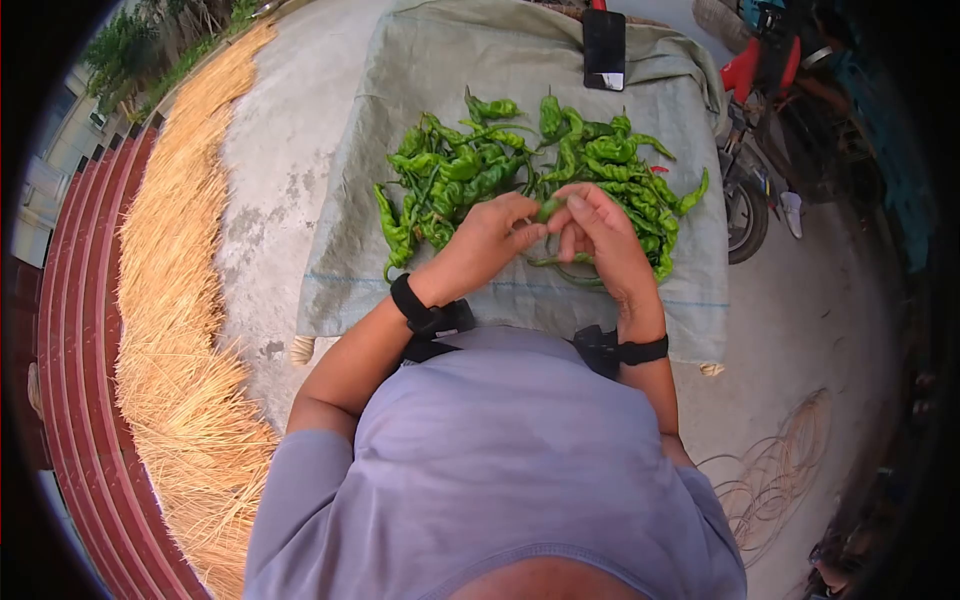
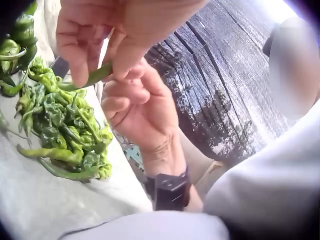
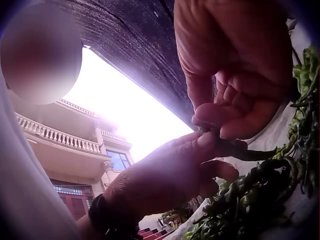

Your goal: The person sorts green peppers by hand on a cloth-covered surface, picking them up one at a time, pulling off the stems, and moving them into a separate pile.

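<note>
Both hands meet over the near side of a cloth-covered surface, with one long green chili pepper (image 1: 548,210) between them. My left hand (image 1: 490,245) pinches the pepper between thumb and fingers, as the left wrist view shows with the pepper (image 2: 97,75) poking out past the fingertips. At the other end of it, my right hand (image 1: 605,240) has thumb and forefinger closed on the tip, partly hidden by the fingers. Beyond them lie two heaps of wrinkled green peppers, a left heap (image 1: 455,165) and a right heap (image 1: 610,155).
A grey-green woven cloth (image 1: 350,240) lies under the peppers. A black phone (image 1: 604,48) rests at its far edge. One small red pepper (image 1: 659,170) shows in the right heap. Straw (image 1: 185,260) covers ground at left; coiled wire (image 1: 785,470) and a wheeled vehicle (image 1: 745,210) are at right.
</note>
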{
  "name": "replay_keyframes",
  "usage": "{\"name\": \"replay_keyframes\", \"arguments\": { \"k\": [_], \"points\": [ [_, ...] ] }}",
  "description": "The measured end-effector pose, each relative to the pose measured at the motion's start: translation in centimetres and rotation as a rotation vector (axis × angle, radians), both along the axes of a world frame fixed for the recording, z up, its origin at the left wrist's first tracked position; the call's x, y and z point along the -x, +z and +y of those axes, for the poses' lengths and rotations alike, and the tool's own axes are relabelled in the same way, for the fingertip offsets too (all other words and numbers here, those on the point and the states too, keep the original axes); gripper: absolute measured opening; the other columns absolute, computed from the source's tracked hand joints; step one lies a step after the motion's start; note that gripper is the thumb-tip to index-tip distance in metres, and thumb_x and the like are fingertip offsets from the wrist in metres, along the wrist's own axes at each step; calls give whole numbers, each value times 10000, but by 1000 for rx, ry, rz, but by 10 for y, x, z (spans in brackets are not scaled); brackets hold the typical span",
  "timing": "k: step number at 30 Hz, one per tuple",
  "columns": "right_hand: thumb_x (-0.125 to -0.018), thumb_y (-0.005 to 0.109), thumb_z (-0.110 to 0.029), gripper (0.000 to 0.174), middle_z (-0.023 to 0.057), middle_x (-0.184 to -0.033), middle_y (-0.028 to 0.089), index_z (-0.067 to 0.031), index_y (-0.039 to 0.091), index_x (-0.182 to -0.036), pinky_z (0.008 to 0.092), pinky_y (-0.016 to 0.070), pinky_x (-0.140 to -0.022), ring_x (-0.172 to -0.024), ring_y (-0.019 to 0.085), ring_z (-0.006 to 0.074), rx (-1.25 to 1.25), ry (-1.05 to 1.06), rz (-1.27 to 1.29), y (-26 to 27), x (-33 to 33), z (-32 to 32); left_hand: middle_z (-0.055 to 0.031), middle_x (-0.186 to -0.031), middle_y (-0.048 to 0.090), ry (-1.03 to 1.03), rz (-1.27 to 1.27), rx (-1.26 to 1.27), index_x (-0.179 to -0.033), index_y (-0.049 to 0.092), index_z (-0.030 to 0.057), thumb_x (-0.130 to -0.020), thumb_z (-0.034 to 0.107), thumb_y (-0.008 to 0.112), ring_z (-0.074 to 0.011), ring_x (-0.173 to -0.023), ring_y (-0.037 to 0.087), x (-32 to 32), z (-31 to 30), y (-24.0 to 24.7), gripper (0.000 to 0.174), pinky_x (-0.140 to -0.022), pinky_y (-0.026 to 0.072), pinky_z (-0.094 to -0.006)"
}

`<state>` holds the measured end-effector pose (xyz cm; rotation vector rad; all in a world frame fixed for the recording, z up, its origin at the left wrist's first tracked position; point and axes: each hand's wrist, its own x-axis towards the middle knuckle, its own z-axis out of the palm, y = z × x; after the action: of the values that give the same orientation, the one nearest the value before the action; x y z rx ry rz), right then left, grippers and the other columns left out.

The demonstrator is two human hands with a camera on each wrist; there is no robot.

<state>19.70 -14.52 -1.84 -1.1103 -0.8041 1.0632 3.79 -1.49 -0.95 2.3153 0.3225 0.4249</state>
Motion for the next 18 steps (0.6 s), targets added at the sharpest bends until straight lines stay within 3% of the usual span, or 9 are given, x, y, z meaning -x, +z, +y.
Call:
{"name": "replay_keyframes", "arguments": {
  "k": [2, 4, 9, 10, 13, 16, 18],
  "points": [
    [-974, 606, -200, 280, 3, -809, 603, -42, 558, -1200, 214, 440, -552, -607, 537, 64, 19, -143, -17, -4, 1, 5, -21, -962, 623, 69, -90, 321, -1208, 587, 14, -989, 134, 584, -105, -838, 601, 1, 4, 1, 250, -718, 494, -245],
    [-960, 624, -222, 318, -7, -789, 596, -39, 560, -1212, 220, 427, -537, -598, 524, 67, 119, -43, -250, -13, 0, 9, -5, -1039, 648, 108, -149, 570, -1239, 579, 37, -1041, 194, 511, -79, -826, 583, 5, 7, 5, 261, -699, 480, -222],
    [-937, 644, -237, 240, -9, -659, 558, -41, 622, -1074, 246, 402, -496, -576, 519, 72, 198, 50, -524, -34, 16, 14, -14, -1013, 653, 140, -186, 611, -1289, 542, 26, -1042, 192, 508, -70, -793, 586, 7, 15, -1, 300, -686, 482, -218],
    [-933, 635, -244, 219, 22, -650, 582, -37, 632, -1005, 277, 427, -519, -559, 547, 107, 209, 78, -520, -30, 17, 12, -14, -1010, 652, 152, -185, 623, -1287, 541, 22, -1043, 196, 506, -68, -785, 586, 7, 15, -3, 302, -684, 483, -217],
    [-925, 625, -262, 224, 51, -635, 583, -45, 637, -979, 315, 446, -558, -561, 573, 154, 261, 76, -705, -43, 5, 7, -17, -1001, 651, 246, -245, 651, -1270, 542, 11, -1046, 206, 501, -64, -763, 581, 7, 20, -4, 300, -680, 487, -217],
    [-923, 610, -276, 228, 89, -752, 634, -53, 648, -953, 358, 472, -629, -649, 626, 220, 308, 39, -727, -44, 3, 3, -17, -991, 647, 307, -289, 681, -1271, 540, 7, -1046, 211, 498, -59, -749, 574, 10, 33, 0, 306, -680, 491, -219],
    [-923, 611, -259, 211, 88, -874, 657, -69, 653, -1005, 375, 483, -662, -734, 645, 243, 166, -79, -976, -50, 3, 8, -13, -979, 642, 304, -307, 643, -1295, 530, 4, -1044, 214, 503, -58, -744, 568, 8, 44, 4, 329, -679, 493, -221]
  ]
}}
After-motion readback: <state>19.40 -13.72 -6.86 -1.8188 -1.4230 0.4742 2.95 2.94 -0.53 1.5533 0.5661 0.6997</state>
